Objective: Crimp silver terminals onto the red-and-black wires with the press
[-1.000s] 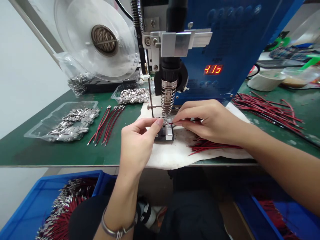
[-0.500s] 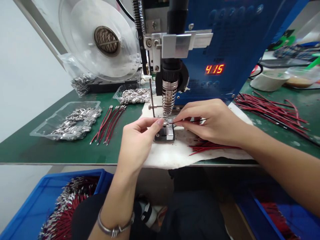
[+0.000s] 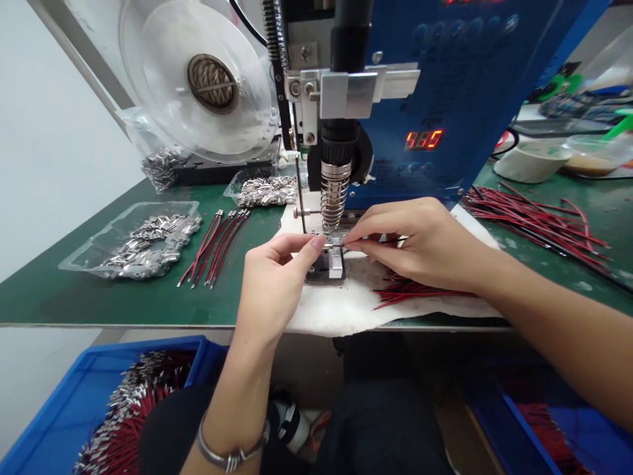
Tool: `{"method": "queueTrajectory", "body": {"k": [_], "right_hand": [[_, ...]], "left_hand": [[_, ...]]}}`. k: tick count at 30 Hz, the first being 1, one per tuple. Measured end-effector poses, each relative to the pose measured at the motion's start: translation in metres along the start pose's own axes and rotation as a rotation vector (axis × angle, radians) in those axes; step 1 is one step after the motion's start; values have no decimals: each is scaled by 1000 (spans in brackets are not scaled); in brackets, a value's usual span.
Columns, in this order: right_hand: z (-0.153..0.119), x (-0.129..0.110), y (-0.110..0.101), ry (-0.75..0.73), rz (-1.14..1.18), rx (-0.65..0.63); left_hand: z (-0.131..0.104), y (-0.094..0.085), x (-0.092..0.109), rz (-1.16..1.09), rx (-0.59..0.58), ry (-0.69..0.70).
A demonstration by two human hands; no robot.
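Clock centred on the small fixture [image 3: 335,267], 12 away from the person; left hand [image 3: 274,284] sat at 8 o'clock, thumb and forefinger pinching a small silvery part [image 3: 327,246]; right hand [image 3: 420,241] at 3 o'clock, thumb and forefinger pinching a thin wire [image 3: 338,245]; part and wire lay end to end between the fingertips, just over the fixture, under the spring coil [image 3: 335,198] at 12; whether they actually joined, too small to tell.

Doing this well, in my judgement, meant both pinches steady, wire level and in line with the part, fingertips clear of the coil in case it was hot; a light grip seemed better, since thin wire would bend.

Loose red wires [image 3: 415,290] lay at 4 on the white cloth [image 3: 326,320]; clear tray [image 3: 82,262] of metal pieces at 9, shorter wire row [image 3: 213,251] between tray and fixture.
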State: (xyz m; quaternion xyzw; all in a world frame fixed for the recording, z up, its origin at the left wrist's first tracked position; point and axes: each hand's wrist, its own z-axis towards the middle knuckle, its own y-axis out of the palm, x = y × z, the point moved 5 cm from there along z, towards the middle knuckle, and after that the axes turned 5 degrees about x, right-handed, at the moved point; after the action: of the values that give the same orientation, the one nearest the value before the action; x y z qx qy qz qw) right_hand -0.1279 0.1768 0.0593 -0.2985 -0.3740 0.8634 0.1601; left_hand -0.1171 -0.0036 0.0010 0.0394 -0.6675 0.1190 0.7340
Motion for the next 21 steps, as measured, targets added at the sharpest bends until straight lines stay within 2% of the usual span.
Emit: {"method": "queueTrajectory", "body": {"k": [14,21], "right_hand": [[-1,0,0,-6,-4,-4],[1,-2,-1,-17,-13,-11]], "left_hand": [[-7,1,6,-87,74,-30],[-2,0,3,-169,10,37]]}}
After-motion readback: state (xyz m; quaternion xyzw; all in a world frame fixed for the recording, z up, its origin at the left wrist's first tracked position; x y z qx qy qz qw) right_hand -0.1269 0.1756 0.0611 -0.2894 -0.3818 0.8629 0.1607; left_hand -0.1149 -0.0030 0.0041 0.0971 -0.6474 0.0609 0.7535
